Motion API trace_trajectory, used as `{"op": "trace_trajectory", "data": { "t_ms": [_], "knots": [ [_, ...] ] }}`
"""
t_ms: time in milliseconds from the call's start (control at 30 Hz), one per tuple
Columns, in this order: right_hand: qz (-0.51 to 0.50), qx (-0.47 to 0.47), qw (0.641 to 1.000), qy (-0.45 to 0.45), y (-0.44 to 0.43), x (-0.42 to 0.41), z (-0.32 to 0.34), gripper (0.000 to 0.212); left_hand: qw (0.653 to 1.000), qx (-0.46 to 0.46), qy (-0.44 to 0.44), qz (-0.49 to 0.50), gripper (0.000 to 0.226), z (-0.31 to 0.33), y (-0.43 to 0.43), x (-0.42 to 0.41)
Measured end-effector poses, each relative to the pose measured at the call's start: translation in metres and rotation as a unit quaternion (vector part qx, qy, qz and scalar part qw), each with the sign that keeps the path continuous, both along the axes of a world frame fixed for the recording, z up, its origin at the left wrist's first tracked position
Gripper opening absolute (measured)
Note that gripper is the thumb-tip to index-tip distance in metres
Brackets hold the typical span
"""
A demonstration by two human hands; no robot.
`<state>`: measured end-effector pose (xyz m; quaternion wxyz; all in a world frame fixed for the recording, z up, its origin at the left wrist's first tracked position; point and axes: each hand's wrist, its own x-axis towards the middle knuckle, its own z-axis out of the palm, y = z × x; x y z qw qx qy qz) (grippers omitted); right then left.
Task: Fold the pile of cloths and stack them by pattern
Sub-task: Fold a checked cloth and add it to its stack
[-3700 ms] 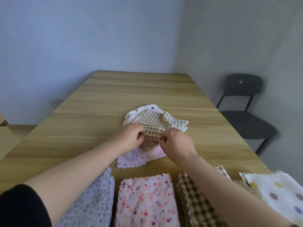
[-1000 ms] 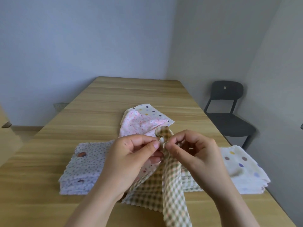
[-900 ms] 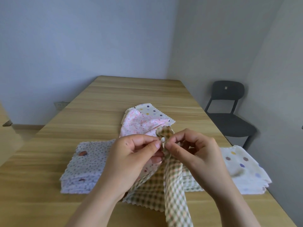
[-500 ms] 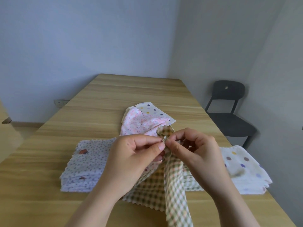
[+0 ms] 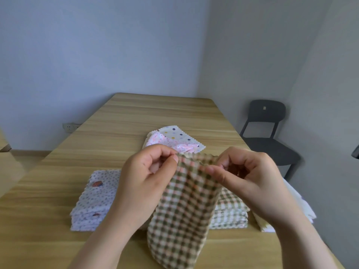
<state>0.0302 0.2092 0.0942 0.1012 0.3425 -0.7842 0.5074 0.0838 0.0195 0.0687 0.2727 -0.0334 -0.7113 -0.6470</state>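
Checked cloth (image 5: 180,214) in left hand (image 5: 143,183) and right hand (image 5: 250,179)

A long wooden table (image 5: 155,113) with a pale streaked grain runs toward the corner of the room, where two plain walls meet: the left wall (image 5: 97,45) bluish, the right wall (image 5: 272,55) greyer. A white socket (image 5: 69,126) sits low on the left wall. A dark chair (image 5: 268,136) stands on the right, between table and wall.
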Motion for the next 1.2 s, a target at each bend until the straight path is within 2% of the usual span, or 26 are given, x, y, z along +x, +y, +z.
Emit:
{"op": "trace_trajectory", "data": {
  "t_ms": [167, 333, 467, 533, 733, 900, 1000, 1100, 1200],
  "knots": [
    [-0.008, 0.034, 0.999, 0.016, 0.009, 0.011, 0.013, 0.032, 0.998, -0.022, 0.041, 0.048, 0.013, 0.012, -0.002, 0.005],
    [-0.06, 0.015, 0.996, 0.067, 0.011, 0.018, 0.019, 0.006, 0.994, -0.057, 0.049, 0.078, 0.013, 0.017, -0.004, 0.012],
    [-0.11, 0.034, 0.988, 0.105, 0.009, 0.018, 0.016, 0.011, 0.984, -0.11, 0.068, 0.12, 0.013, 0.019, -0.002, 0.017],
    [-0.107, 0.05, 0.986, 0.116, 0.01, 0.019, 0.015, 0.005, 0.976, -0.137, 0.082, 0.149, 0.012, 0.019, -0.001, 0.018],
    [-0.071, 0.049, 0.995, 0.057, 0.011, 0.026, 0.017, 0.001, 0.945, -0.202, 0.119, 0.228, 0.01, 0.018, 0.0, 0.018],
    [-0.114, 0.036, 0.99, 0.068, 0.008, 0.027, 0.014, 0.011, 0.921, -0.26, 0.131, 0.258, 0.01, 0.017, 0.006, 0.018],
    [-0.147, 0.028, 0.986, 0.07, 0.009, 0.025, 0.012, 0.008, 0.924, -0.252, 0.14, 0.251, 0.009, 0.016, 0.008, 0.018],
    [-0.168, 0.063, 0.981, 0.071, 0.013, 0.022, 0.009, 0.008, 0.951, -0.21, 0.133, 0.183, 0.01, 0.015, 0.009, 0.016],
    [-0.142, 0.089, 0.984, 0.057, 0.015, 0.024, 0.012, 0.021, 0.969, -0.187, 0.108, 0.12, 0.011, 0.015, 0.011, 0.013]
  ]
}}
